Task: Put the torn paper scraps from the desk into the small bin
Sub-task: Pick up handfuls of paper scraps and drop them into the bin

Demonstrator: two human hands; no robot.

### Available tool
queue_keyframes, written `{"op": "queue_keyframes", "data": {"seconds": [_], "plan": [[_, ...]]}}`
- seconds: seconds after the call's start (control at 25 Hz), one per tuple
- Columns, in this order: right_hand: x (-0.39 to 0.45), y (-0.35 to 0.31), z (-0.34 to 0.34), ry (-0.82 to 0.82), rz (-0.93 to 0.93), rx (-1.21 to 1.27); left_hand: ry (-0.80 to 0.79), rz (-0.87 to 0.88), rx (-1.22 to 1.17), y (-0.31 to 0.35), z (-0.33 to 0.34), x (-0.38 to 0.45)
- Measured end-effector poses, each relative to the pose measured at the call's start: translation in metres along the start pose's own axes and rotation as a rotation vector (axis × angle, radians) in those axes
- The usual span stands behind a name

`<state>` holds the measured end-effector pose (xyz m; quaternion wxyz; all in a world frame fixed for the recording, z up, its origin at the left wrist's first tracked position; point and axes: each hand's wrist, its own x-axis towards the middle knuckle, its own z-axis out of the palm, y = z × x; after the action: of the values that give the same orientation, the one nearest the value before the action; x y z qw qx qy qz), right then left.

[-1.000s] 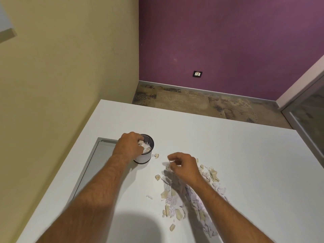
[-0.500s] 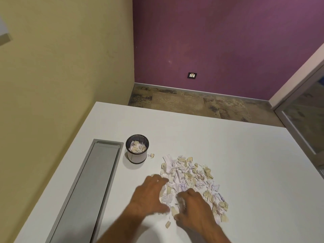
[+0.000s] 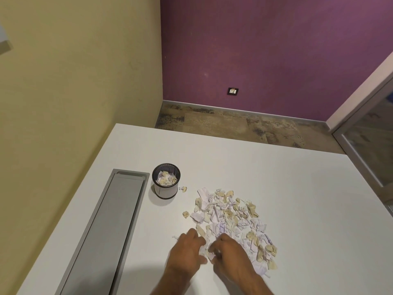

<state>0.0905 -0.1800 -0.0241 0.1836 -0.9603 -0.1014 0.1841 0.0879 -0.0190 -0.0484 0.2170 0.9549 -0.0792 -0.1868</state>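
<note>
Both hands are down at the near edge of the paper scraps (image 3: 231, 222), and I read this as gathering a fresh handful. My left hand (image 3: 187, 250) has its fingers curled inward against the scraps at the pile's near left corner; my right hand (image 3: 230, 255) is curled the same way just beside it, and a few white bits are bunched between the two. Fingertips are tucked under, so I cannot tell how firm either hold is, only that both curl onto paper. The rest of the pile fans out ahead and to the right of my right hand, flat on the desk (image 3: 297, 188). The bin (image 3: 166, 181) stands well ahead and to the left of my left hand, upright, already partly filled. A stray scrap (image 3: 183, 189) lies just beside its base, another loose piece (image 3: 186, 214) ahead of my left hand. My judgement on handling: these pieces are featherlight, limp, thin and mixed in size, so they will slip out of a loose pinch and scatter. Better to scoop from the pile's edge, cupping both palms together under a clump and squeezing lightly. Nothing fragile; spillage on the way is the risk.
</note>
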Motion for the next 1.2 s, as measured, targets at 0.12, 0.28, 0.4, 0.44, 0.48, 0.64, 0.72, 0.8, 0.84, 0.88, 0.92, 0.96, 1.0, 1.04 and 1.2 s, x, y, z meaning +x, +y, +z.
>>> {"op": "queue_keyframes", "data": {"seconds": [0.12,0.28,0.4,0.44,0.48,0.64,0.72,0.8,0.84,0.88,0.92,0.96,1.0,1.04,1.2], "plan": [[0.001,-0.001,0.000,0.019,0.001,0.037,0.079,0.008,-0.097,-0.005,-0.002,0.001],[0.002,-0.005,0.002,0.038,0.012,0.057,0.138,-0.018,-0.154,-0.008,-0.002,0.000],[0.004,-0.009,0.004,0.038,0.025,0.009,0.140,-0.048,-0.161,-0.009,-0.004,0.001],[0.005,-0.011,0.004,0.033,0.034,-0.001,0.140,-0.055,-0.161,-0.010,-0.005,0.001],[0.006,-0.012,0.004,0.026,0.041,-0.009,0.144,-0.064,-0.167,-0.011,-0.005,0.001],[0.007,-0.011,0.000,0.019,0.090,0.154,0.181,-0.122,-0.293,-0.017,-0.007,-0.003],[0.008,-0.007,-0.005,0.037,0.181,0.421,0.200,-0.167,-0.386,-0.020,-0.010,-0.006],[0.010,-0.006,-0.015,0.064,0.288,0.715,0.223,-0.209,-0.467,-0.022,-0.017,-0.009],[0.012,-0.005,-0.021,0.064,0.326,0.872,0.242,-0.228,-0.522,-0.022,-0.022,-0.011],[0.016,-0.007,-0.028,0.048,0.343,1.015,0.261,-0.242,-0.578,-0.021,-0.027,-0.012],[0.022,-0.009,-0.036,0.026,0.348,1.130,0.285,-0.257,-0.625,-0.021,-0.032,-0.012],[0.029,-0.013,-0.045,0.009,0.343,1.212,0.313,-0.274,-0.665,-0.022,-0.036,-0.013],[0.038,-0.019,-0.055,0.004,0.329,1.266,0.339,-0.293,-0.700,-0.023,-0.040,-0.013],[0.049,-0.026,-0.065,0.015,0.307,1.289,0.361,-0.309,-0.733,-0.024,-0.044,-0.013],[0.102,-0.076,-0.103,0.076,0.196,1.303,0.435,-0.362,-0.831,-0.033,-0.060,-0.010]]}}
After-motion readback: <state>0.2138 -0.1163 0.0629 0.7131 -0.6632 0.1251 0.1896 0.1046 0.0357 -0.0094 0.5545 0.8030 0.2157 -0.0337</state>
